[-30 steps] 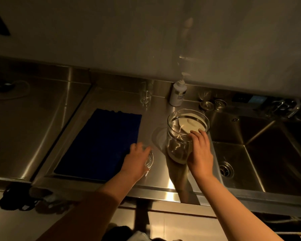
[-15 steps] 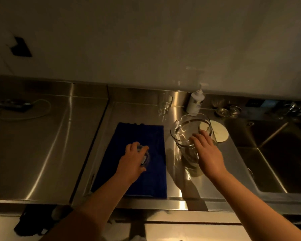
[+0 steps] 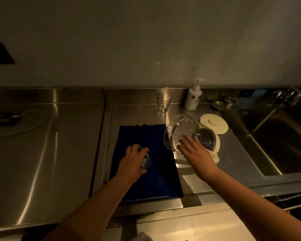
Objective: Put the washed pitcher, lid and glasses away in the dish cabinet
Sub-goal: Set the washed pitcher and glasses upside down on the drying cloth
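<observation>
Now my left hand (image 3: 132, 162) grips a glass (image 3: 145, 160) over the blue cloth (image 3: 146, 136); beside the cloth, my right hand (image 3: 196, 153) holds the tilted pitcher (image 3: 181, 131).

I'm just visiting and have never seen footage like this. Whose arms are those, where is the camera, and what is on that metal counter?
No machine here: a person wears a camera on the head, looking down at their own arms. The left hand holds a small glass over a blue mat. The right hand tips a clear glass pitcher on its side. Behind lie a round white lid, another glass and a pump bottle. A sink sits to the right.
</observation>
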Motion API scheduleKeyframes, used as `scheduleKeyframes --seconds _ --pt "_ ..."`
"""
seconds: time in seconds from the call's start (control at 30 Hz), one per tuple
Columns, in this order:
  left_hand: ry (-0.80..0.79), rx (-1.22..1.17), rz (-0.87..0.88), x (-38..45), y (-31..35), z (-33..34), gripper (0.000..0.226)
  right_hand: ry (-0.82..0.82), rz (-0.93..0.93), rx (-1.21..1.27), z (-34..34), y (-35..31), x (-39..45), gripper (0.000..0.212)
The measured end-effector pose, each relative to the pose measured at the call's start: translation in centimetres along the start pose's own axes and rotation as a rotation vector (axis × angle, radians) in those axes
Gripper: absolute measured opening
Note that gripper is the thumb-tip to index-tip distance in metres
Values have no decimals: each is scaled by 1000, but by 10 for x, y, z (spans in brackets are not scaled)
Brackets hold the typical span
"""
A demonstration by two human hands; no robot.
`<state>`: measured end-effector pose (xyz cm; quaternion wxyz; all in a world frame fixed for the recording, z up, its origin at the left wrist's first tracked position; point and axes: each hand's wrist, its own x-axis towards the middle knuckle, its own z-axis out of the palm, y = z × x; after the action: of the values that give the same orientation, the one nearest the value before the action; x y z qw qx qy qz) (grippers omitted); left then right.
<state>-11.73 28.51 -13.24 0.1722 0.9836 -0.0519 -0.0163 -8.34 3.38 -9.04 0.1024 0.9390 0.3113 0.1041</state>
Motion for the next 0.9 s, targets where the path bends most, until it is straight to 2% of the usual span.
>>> scheduleKeyframes --seconds 0.27,0.47,0.9 --pt "-87 119 10 3 -14 -7 85 -118 -45 -11 -7 -20 12 78" --pt "-205 155 6 3 -30 -5 87 -247 -230 -101 2 -37 19 71" --pt "-274 288 12 3 -23 -4 84 -185 -210 -69 20 -45 20 71"
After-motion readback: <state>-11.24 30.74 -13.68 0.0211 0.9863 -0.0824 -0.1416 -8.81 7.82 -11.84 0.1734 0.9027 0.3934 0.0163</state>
